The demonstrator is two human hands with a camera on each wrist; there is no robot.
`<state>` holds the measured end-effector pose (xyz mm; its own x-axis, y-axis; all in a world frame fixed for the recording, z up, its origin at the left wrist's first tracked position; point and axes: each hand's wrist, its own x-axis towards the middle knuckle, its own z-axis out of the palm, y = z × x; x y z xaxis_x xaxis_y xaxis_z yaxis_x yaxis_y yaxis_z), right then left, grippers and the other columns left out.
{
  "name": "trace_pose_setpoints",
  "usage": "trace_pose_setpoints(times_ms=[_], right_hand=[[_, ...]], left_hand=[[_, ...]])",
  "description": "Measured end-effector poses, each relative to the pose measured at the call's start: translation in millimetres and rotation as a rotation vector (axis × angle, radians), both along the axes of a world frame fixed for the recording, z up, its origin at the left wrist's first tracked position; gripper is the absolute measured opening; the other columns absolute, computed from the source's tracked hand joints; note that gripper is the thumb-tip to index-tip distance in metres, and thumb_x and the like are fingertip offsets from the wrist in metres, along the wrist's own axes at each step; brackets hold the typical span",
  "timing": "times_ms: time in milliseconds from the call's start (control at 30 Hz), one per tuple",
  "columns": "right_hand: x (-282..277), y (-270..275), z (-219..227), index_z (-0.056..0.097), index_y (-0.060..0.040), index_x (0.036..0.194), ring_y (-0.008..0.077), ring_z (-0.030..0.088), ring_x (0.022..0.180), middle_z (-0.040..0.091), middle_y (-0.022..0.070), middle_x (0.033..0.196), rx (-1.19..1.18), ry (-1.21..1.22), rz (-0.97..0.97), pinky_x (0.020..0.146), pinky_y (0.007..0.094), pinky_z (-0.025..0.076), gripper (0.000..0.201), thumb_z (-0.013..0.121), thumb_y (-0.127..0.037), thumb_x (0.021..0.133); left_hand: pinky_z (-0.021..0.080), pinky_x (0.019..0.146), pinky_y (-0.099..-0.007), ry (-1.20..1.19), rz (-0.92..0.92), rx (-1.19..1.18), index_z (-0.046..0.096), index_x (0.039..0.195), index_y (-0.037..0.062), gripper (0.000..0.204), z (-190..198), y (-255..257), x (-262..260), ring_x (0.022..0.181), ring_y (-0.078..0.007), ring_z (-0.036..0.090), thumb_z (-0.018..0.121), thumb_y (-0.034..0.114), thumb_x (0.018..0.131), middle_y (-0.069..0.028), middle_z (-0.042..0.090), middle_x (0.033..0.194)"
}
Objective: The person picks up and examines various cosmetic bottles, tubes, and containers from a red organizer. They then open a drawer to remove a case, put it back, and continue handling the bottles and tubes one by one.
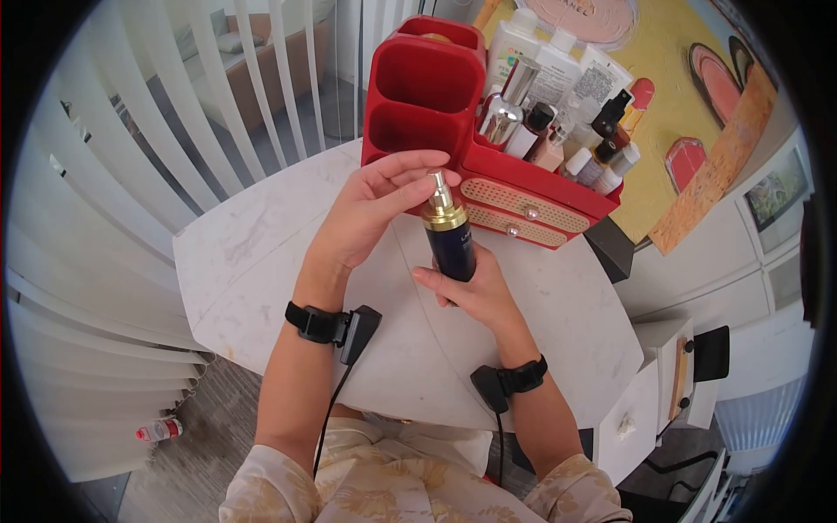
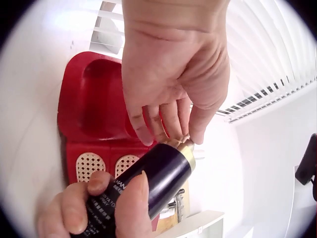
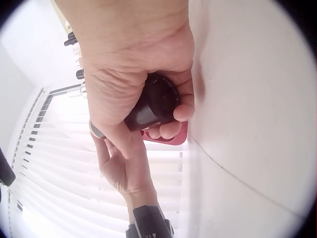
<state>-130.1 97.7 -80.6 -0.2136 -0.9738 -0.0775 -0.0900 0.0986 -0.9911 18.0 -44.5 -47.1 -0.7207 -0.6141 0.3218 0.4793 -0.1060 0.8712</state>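
A dark blue pump bottle [image 1: 452,253] with a gold collar and a silver-gold pump head tilts over the marble-look table. My right hand [image 1: 475,292] grips its lower body, thumb across the front and fingers wrapped behind, as the right wrist view also shows. At the top, my left hand [image 1: 370,205] has its thumb and fingertips around the pump head, pinching it. In the left wrist view, white lettering runs along the bottle [image 2: 148,183], and the left fingers [image 2: 171,119] reach down to the gold collar.
Beyond the hands stands a red organizer [image 1: 540,187] with two perforated drawers, several bottles and two deep compartments. A painted board [image 1: 663,105] leans behind it. White vertical blinds [image 1: 174,105] hang left of the table [image 1: 261,227]. Each wrist wears a black camera strap with a cable.
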Motion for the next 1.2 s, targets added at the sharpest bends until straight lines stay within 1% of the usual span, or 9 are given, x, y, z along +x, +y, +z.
trace_pose_setpoints(times_ms=[133,233,333,433,533,833,933,1100,1200], right_hand=[[0,1,1,0.059,0.0007,0.101,0.0087,0.058,0.058,0.061,0.0018,0.076,0.004,0.018,0.007,0.050,0.0244,0.047,0.049,0.090,-0.030,0.079],[1,0,1,0.060,0.0006,0.101,0.0086,0.058,0.058,0.061,0.0019,0.076,0.001,0.011,0.007,0.050,0.0243,0.047,0.049,0.090,-0.030,0.079],[1,0,2,0.060,0.0007,0.102,0.0085,0.058,0.058,0.062,0.0018,0.076,0.007,0.017,0.000,0.051,0.0241,0.048,0.050,0.091,-0.031,0.078],[1,0,1,0.061,0.0008,0.103,0.0084,0.058,0.058,0.062,0.0018,0.076,0.009,0.044,0.001,0.051,0.0240,0.048,0.051,0.091,-0.032,0.078],[2,1,2,0.062,0.0009,0.105,0.0082,0.058,0.059,0.063,0.0018,0.076,0.006,0.074,0.007,0.051,0.0241,0.048,0.052,0.091,-0.032,0.078],[1,1,1,0.062,0.0014,0.105,0.0088,0.059,0.059,0.063,0.0022,0.077,-0.002,0.049,0.005,0.051,0.0243,0.049,0.053,0.091,-0.033,0.077],[1,1,1,0.062,0.0018,0.107,0.0089,0.059,0.059,0.062,0.0020,0.078,-0.002,0.053,0.002,0.052,0.0242,0.050,0.055,0.091,-0.033,0.077],[-1,1,0,0.060,0.0018,0.116,0.0087,0.059,0.061,0.063,0.0016,0.078,-0.021,0.050,0.027,0.054,0.0238,0.050,0.057,0.089,-0.033,0.081],[-4,0,-7,0.057,0.0022,0.126,0.0086,0.062,0.073,0.065,0.0030,0.088,-0.074,-0.046,0.045,0.065,0.0238,0.051,0.060,0.086,-0.030,0.085]], left_hand=[[0.053,0.095,-0.0313,-0.028,0.089,-0.031,0.064,0.132,0.0064,0.037,-5,-2,-2,0.109,-0.0145,0.067,0.070,0.018,0.097,-0.0083,0.073,0.121],[0.049,0.097,-0.0328,0.016,0.014,0.069,0.064,0.132,0.0071,0.041,4,3,-1,0.109,-0.0144,0.065,0.073,0.017,0.094,-0.0073,0.072,0.119],[0.050,0.094,-0.0312,-0.047,-0.004,0.024,0.065,0.130,0.0070,0.040,6,1,3,0.106,-0.0133,0.065,0.075,0.016,0.092,-0.0048,0.072,0.113],[0.054,0.083,-0.0274,0.021,0.055,0.041,0.067,0.127,0.0070,0.040,-3,-1,-1,0.098,-0.0119,0.068,0.078,0.010,0.089,-0.0036,0.073,0.108],[0.054,0.082,-0.0269,0.052,0.054,0.035,0.068,0.125,0.0068,0.038,-4,-3,1,0.098,-0.0118,0.067,0.079,0.009,0.088,-0.0034,0.073,0.108],[0.050,0.095,-0.0344,0.001,0.003,0.013,0.070,0.123,0.0096,0.030,1,1,1,0.107,-0.0155,0.067,0.069,0.025,0.098,-0.0046,0.073,0.111],[0.050,0.097,-0.0348,-0.030,0.038,-0.020,0.070,0.123,0.0096,0.029,-2,-2,3,0.106,-0.0157,0.067,0.070,0.023,0.097,-0.0067,0.074,0.112],[0.050,0.097,-0.0337,0.130,0.090,0.070,0.070,0.121,0.0095,0.025,-11,-10,3,0.104,-0.0151,0.067,0.070,0.020,0.098,-0.0088,0.073,0.114],[0.052,0.095,-0.0319,0.237,0.113,0.153,0.070,0.121,0.0076,0.025,-11,-11,1,0.103,-0.0151,0.068,0.070,0.018,0.098,-0.0100,0.073,0.115]])
